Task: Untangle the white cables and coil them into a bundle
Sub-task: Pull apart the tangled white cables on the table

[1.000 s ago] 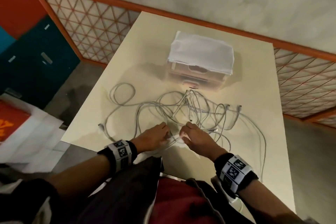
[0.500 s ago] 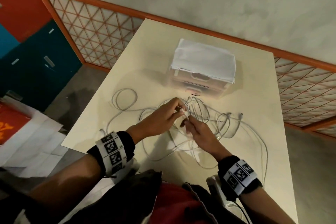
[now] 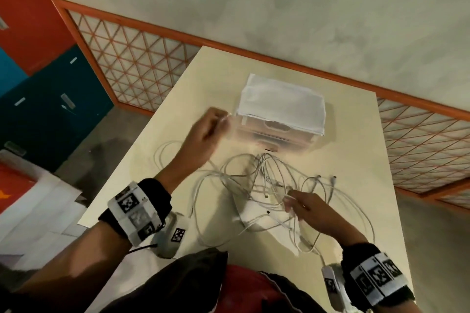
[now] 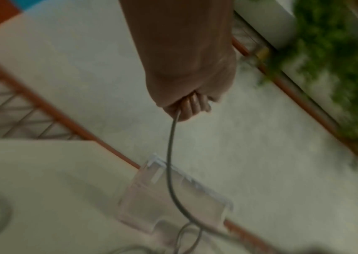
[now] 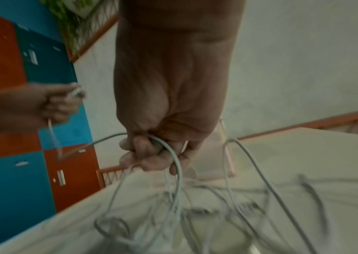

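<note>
A tangle of white cables [image 3: 264, 185] lies on the cream table [image 3: 356, 140], in front of the drawer box. My left hand [image 3: 203, 132] is raised up and to the left of the heap and grips one cable [image 4: 170, 154] by its end; the strand hangs from the fist down to the tangle. My right hand [image 3: 305, 208] sits at the near right of the heap, fingers curled round several cable loops [image 5: 173, 163]. Loose connector ends [image 3: 333, 178] stick out to the right of the pile.
A small clear drawer box with a white cloth [image 3: 282, 101] on top stands at the back of the table. An orange lattice railing [image 3: 142, 68] runs behind and to the right. Blue and orange lockers [image 3: 45, 99] stand at the left, with papers on the floor.
My left hand has lifted away up and leftward, drawing one cable end out of the heap. My right hand has dropped back toward me, holding the loops. The tangle has loosened and spread.
</note>
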`<action>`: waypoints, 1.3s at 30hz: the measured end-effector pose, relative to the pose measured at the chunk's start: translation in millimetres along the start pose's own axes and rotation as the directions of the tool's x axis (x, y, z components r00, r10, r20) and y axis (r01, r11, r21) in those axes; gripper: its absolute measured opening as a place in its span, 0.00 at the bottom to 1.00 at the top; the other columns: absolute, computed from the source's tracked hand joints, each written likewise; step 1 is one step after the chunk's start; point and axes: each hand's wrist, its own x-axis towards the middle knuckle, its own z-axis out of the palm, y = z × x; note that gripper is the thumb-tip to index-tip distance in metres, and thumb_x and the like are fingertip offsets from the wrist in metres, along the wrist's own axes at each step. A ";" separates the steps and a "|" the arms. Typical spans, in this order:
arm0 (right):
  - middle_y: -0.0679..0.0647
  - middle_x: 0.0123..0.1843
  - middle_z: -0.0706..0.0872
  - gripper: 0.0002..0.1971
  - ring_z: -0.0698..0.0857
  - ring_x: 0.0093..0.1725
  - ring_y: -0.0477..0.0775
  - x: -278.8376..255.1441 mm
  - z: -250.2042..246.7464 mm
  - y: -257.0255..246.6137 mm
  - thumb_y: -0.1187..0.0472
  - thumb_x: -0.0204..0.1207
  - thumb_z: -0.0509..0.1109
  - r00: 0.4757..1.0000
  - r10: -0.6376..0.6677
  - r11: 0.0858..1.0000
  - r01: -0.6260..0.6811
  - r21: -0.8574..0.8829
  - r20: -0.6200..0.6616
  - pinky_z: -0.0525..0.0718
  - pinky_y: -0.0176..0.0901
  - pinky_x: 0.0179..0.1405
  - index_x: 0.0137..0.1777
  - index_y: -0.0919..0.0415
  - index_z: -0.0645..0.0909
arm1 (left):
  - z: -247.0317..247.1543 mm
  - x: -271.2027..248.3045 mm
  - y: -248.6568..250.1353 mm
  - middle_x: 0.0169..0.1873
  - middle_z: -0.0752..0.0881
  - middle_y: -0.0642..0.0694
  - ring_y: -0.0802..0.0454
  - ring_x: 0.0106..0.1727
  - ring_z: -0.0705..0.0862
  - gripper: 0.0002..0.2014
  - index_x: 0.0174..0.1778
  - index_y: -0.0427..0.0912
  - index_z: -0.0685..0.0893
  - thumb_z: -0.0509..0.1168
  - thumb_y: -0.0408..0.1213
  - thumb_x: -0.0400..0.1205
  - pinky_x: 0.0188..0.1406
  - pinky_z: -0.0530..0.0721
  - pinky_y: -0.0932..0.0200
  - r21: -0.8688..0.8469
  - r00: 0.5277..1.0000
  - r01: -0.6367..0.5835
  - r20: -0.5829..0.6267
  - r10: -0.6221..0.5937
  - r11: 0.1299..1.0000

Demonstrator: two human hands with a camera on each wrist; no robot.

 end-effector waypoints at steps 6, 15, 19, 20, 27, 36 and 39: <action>0.30 0.26 0.79 0.14 0.76 0.27 0.39 20.3 -32.3 -64.2 0.60 0.85 0.59 0.984 -0.169 0.985 0.166 -0.056 -0.057 0.70 0.27 0.31 0.36 0.48 0.74 | 40.2 -23.6 -13.2 0.18 0.78 0.60 0.64 0.22 0.74 0.05 0.40 0.51 0.88 0.70 0.47 0.77 0.30 0.69 0.66 0.433 0.833 -0.004 0.500 -0.237 0.901; 0.50 0.28 0.82 0.19 0.82 0.33 0.45 11.1 -31.2 -3.2 0.55 0.86 0.52 1.000 0.011 0.983 -0.007 0.186 -0.023 0.78 0.43 0.47 0.39 0.56 0.80 | -17.0 12.0 -8.7 0.18 0.75 0.53 0.58 0.18 0.70 0.09 0.37 0.47 0.77 0.60 0.33 0.83 0.22 0.65 0.66 0.408 0.985 -0.123 -0.060 0.160 0.905; 0.50 0.32 0.82 0.17 0.82 0.37 0.42 8.8 -31.8 10.0 0.62 0.87 0.52 0.996 0.021 0.986 -0.007 0.164 -0.085 0.76 0.40 0.48 0.39 0.55 0.79 | -30.4 3.6 -34.4 0.22 0.81 0.46 0.46 0.22 0.76 0.09 0.37 0.48 0.80 0.62 0.40 0.83 0.25 0.73 0.52 0.554 0.987 0.044 -0.155 0.051 0.831; 0.50 0.30 0.81 0.16 0.81 0.33 0.41 8.6 -38.0 5.1 0.62 0.86 0.54 0.988 0.016 0.986 0.010 0.167 -0.155 0.76 0.38 0.44 0.39 0.53 0.79 | -33.4 0.5 -41.9 0.27 0.86 0.43 0.43 0.28 0.82 0.10 0.35 0.49 0.82 0.64 0.42 0.83 0.29 0.74 0.53 0.592 0.989 0.125 -0.137 -0.053 0.796; 0.46 0.26 0.82 0.08 0.75 0.25 0.40 5.7 -88.8 -76.2 0.59 0.79 0.68 0.885 -0.204 0.977 0.208 -0.037 -0.418 0.68 0.27 0.29 0.43 0.58 0.89 | -18.9 -9.3 -25.5 0.23 0.74 0.49 0.58 0.27 0.72 0.24 0.65 0.51 0.81 0.75 0.42 0.73 0.36 0.73 0.71 0.404 0.953 0.269 0.018 -0.302 0.874; 0.56 0.25 0.77 0.16 0.72 0.26 0.49 26.6 -61.7 -105.9 0.47 0.81 0.62 0.909 -0.300 0.952 0.304 -0.034 -0.288 0.71 0.36 0.30 0.44 0.56 0.87 | 14.1 -11.1 9.1 0.28 0.82 0.49 0.52 0.30 0.75 0.10 0.34 0.54 0.81 0.65 0.42 0.82 0.35 0.71 0.62 0.280 0.933 0.029 0.336 -0.127 0.960; 0.65 0.32 0.80 0.26 0.77 0.31 0.53 23.1 -47.8 -65.6 0.38 0.78 0.61 0.961 -0.180 0.980 0.194 0.050 -0.209 0.79 0.50 0.37 0.39 0.64 0.78 | -1.6 -6.2 18.7 0.23 0.71 0.38 0.56 0.25 0.65 0.12 0.36 0.42 0.78 0.62 0.42 0.83 0.26 0.64 0.62 0.235 0.995 -0.045 0.092 0.023 0.971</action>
